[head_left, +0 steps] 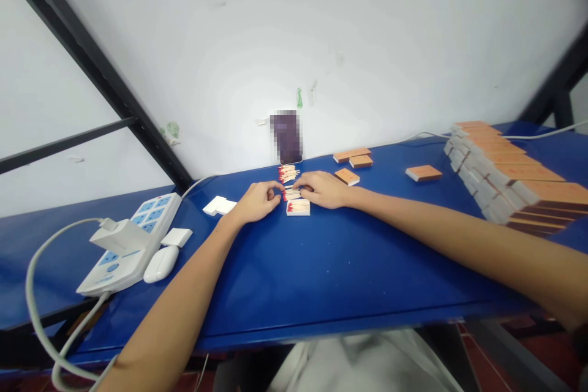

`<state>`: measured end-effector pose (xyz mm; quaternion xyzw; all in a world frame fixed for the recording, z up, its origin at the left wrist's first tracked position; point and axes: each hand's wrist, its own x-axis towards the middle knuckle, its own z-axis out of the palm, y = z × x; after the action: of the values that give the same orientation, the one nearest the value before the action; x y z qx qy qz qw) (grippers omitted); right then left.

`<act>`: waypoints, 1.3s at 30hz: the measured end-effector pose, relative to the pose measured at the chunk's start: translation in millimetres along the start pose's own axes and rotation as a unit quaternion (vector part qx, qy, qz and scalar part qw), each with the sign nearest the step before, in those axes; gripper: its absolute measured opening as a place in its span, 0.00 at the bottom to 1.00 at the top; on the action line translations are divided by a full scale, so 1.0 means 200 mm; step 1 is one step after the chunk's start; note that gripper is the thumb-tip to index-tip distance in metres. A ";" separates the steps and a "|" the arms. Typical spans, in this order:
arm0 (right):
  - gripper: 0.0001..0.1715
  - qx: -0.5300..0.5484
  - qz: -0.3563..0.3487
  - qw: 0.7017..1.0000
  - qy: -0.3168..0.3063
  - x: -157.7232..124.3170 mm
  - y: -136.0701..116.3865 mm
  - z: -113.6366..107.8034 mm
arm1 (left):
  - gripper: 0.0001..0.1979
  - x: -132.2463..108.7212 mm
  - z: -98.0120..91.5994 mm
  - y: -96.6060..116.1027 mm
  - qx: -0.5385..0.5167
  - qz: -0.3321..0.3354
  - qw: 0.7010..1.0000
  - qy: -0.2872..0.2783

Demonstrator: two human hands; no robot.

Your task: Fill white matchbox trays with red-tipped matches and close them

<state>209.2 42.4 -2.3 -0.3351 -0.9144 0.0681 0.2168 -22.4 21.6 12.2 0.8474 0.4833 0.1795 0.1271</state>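
Note:
A small bunch of red-headed matches (291,194) lies on the blue table between my two hands. My left hand (260,201) has its bent index finger and thumb at the red heads. From the other side, the curled fingers of my right hand (324,188) press at the plain ends, so both hands grip the bunch. Just in front of it sits a white matchbox tray (299,214) with some matches inside. Behind, by the wall, is another loose pile of matches (288,173). My right fingers partly hide the bunch.
Several closed orange matchboxes (423,173) lie to the right, beside a large stack of matchboxes (519,171). White trays (219,205), a power strip (133,245) with cable and a white earbud case (161,264) are at left. A pixelated dark object (288,136) leans on the wall.

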 end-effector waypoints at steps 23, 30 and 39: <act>0.20 -0.002 -0.008 1.000 0.002 0.00 0.01 0.01 | 0.16 0.00 0.00 0.00 0.004 -0.005 1.000 -0.003; 0.19 0.046 0.012 0.998 0.035 0.02 0.04 0.03 | 0.15 0.02 0.03 -0.01 0.030 -0.014 0.999 0.030; 0.14 0.058 0.063 0.995 0.048 0.05 0.07 0.03 | 0.14 0.03 0.03 0.00 0.034 -0.024 0.999 0.033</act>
<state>207.0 59.3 -7.6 -0.3815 -0.8748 0.1181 0.2743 -16.3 25.9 7.8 0.8329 0.5136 0.1873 0.0863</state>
